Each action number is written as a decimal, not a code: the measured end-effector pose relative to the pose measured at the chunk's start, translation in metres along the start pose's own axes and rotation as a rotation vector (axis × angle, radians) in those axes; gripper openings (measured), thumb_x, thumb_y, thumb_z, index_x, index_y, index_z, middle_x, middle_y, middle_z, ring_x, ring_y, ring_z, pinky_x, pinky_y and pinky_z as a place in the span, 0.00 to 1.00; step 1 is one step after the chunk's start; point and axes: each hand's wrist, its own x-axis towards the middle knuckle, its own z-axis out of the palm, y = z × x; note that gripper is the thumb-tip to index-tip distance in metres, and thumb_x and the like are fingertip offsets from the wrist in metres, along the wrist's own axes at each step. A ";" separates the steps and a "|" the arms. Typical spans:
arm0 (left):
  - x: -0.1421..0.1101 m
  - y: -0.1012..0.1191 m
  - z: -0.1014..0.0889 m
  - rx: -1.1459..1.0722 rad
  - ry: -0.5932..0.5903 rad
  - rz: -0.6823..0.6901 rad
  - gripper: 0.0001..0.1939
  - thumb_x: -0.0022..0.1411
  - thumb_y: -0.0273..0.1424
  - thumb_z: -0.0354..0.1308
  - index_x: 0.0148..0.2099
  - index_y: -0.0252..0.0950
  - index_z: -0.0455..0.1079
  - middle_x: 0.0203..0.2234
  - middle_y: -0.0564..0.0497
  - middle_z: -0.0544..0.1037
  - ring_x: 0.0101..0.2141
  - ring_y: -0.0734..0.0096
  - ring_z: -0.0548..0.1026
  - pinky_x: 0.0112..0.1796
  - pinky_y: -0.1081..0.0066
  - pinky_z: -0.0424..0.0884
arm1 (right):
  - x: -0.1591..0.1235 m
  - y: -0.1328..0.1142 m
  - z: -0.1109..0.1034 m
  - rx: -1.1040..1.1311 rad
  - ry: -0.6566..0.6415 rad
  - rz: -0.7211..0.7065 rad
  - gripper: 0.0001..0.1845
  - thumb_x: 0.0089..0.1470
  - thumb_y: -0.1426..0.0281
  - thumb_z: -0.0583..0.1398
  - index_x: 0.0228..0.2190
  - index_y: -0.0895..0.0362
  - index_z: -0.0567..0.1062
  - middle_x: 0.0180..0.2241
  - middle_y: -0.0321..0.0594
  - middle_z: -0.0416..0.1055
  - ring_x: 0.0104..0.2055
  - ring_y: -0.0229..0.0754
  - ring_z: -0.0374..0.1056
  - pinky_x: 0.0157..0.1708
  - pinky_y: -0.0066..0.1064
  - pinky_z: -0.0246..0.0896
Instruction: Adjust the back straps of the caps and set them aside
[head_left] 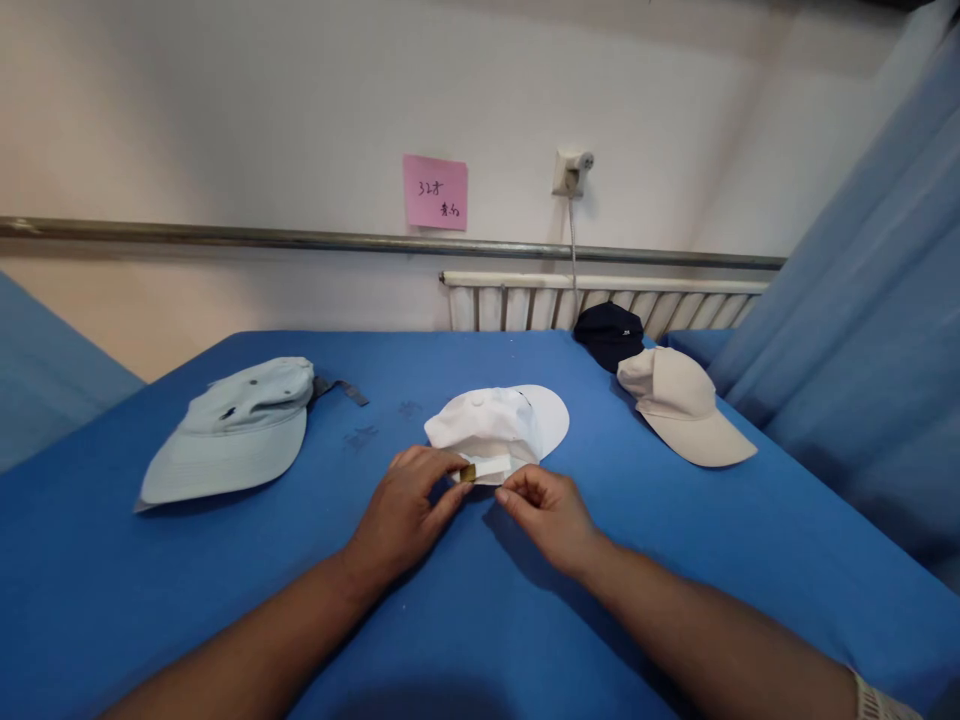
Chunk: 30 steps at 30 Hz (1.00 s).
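Note:
A white baseball cap [487, 418] lies in the middle of the blue surface, its brim toward the upper right and its back strap facing me. The strap [491, 467] carries a brass-coloured buckle [468, 473]. My left hand [409, 505] is closed, thumb and fingers pinching the strap at the buckle. Just to the right, my right hand [547, 510] has its fingertips pinched together at the strap's other side, by the cap's lower edge. Whatever lies between the right fingertips is too small to make out clearly.
A light grey-blue cap [240, 430] with a dangling dark strap [345, 390] rests on the left. To the right lie a beige cap [682, 400] and a navy cap [609, 335]. Behind are a radiator [525, 300], a metal rail [300, 238] and a plugged socket [568, 172]. Blue curtains [862, 350] hang right.

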 end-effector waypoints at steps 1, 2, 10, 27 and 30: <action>0.001 -0.001 0.001 -0.002 0.015 -0.011 0.08 0.65 0.35 0.55 0.43 0.39 0.71 0.36 0.51 0.79 0.39 0.64 0.73 0.42 0.63 0.65 | 0.001 -0.001 0.001 0.147 -0.029 0.127 0.13 0.53 0.60 0.63 0.26 0.58 0.72 0.21 0.33 0.66 0.19 0.32 0.57 0.20 0.26 0.52; 0.002 -0.001 0.001 -0.006 0.033 -0.020 0.08 0.65 0.35 0.55 0.43 0.39 0.71 0.37 0.50 0.78 0.39 0.64 0.73 0.42 0.63 0.66 | 0.002 -0.002 0.002 0.292 -0.063 0.232 0.16 0.51 0.58 0.64 0.26 0.58 0.72 0.21 0.33 0.67 0.18 0.31 0.56 0.18 0.25 0.49; 0.003 0.005 0.008 -0.006 0.046 0.033 0.07 0.65 0.34 0.56 0.43 0.39 0.70 0.36 0.50 0.78 0.38 0.64 0.73 0.41 0.63 0.66 | 0.001 -0.008 0.010 0.996 -0.094 0.655 0.20 0.47 0.59 0.69 0.33 0.63 0.75 0.26 0.37 0.70 0.20 0.28 0.61 0.17 0.19 0.52; 0.003 -0.003 0.012 -0.010 -0.017 0.028 0.07 0.65 0.35 0.56 0.43 0.39 0.71 0.35 0.50 0.78 0.38 0.64 0.72 0.42 0.62 0.66 | 0.003 -0.005 0.012 0.968 -0.088 0.595 0.18 0.43 0.63 0.72 0.31 0.63 0.75 0.25 0.36 0.70 0.22 0.29 0.61 0.21 0.21 0.56; 0.002 -0.001 0.012 -0.011 -0.017 0.045 0.06 0.65 0.34 0.56 0.43 0.39 0.70 0.35 0.50 0.78 0.38 0.64 0.72 0.42 0.62 0.66 | 0.004 -0.003 0.013 0.996 -0.053 0.617 0.18 0.43 0.63 0.72 0.31 0.62 0.74 0.26 0.37 0.72 0.23 0.30 0.62 0.22 0.22 0.58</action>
